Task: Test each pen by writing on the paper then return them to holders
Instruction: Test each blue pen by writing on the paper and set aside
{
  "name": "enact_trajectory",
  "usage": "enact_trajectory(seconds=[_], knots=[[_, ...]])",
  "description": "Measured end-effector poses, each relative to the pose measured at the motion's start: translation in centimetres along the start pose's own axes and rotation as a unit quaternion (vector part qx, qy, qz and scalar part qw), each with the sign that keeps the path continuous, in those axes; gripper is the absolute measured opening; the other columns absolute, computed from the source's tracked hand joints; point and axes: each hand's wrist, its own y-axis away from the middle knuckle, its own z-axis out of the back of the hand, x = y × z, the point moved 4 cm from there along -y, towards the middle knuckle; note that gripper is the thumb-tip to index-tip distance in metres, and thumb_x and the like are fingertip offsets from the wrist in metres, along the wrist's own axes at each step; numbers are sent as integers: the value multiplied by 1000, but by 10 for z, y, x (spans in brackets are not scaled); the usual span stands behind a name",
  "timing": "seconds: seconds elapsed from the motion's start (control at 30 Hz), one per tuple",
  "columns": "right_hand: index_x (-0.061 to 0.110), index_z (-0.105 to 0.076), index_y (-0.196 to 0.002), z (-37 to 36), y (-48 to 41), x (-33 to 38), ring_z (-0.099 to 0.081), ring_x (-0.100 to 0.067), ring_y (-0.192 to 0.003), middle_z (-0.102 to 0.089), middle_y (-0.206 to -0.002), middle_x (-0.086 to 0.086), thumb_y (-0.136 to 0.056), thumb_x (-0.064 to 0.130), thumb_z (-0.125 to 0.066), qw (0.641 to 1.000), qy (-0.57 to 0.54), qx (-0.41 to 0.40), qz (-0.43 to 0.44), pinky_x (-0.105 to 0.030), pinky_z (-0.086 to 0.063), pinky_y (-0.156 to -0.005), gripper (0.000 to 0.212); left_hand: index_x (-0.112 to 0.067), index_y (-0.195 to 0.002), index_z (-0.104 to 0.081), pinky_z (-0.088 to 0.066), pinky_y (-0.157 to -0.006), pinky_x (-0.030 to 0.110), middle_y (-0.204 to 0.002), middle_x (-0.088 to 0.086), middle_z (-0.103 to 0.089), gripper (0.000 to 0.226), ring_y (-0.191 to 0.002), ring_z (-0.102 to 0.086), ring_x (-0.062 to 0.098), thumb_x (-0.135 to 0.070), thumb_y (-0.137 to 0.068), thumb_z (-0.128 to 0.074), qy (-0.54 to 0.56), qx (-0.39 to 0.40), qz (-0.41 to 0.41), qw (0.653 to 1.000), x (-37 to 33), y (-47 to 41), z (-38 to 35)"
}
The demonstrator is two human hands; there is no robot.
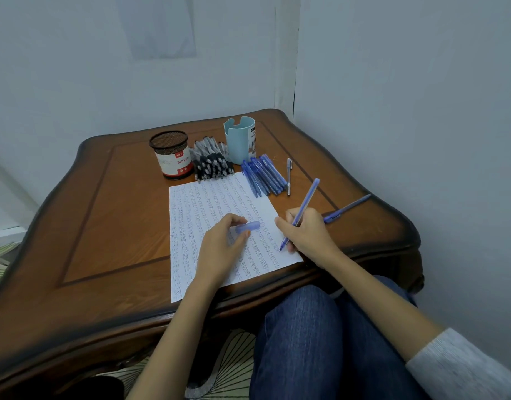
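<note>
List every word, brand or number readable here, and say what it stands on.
"Ball Pen": red print on the white label of the black mesh pen holder; its end curves out of sight.
White logo on that label's red patch: too blurred.
Black letters on the teal pen holder label: cut off, unreadable.
Handwriting on the paper: too small.

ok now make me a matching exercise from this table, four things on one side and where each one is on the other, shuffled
Things
1. pen cap
2. uncapped blue pen
3. mesh holder
4. black pens

Places
A. lying beside the light blue holder
B. in the right hand, tip at the paper
C. standing at the row's left end
D. pinched in the left hand

Pairs: 1-D, 2-B, 3-C, 4-A
</note>
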Motion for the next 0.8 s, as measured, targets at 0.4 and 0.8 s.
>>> enact_trajectory(seconds=[0.4,0.8], knots=[[2,-43,-58,-2,3,3,-62,-18,-42,-42,-53,-14,-83,-2,-60,999,41,23,19,-28,-42,-46,31,-19,-103,-62,-35,-77,1,-102,-14,-64,14,-98,-57,3,-16,-90,-64,-2,2,-1,1000,0,0,0],[7,-36,-54,-1,2,2,-57,-15,-38,-36,-55,-13,-82,-6,-58,999,29,26,21,-32,-41,-47,38,-18,-103,-62,-38,-79,5,-103,-12,-65,14,-98,-57,4,-16,-90,-65,-3,0,-2,1000,-2,1,-1]])
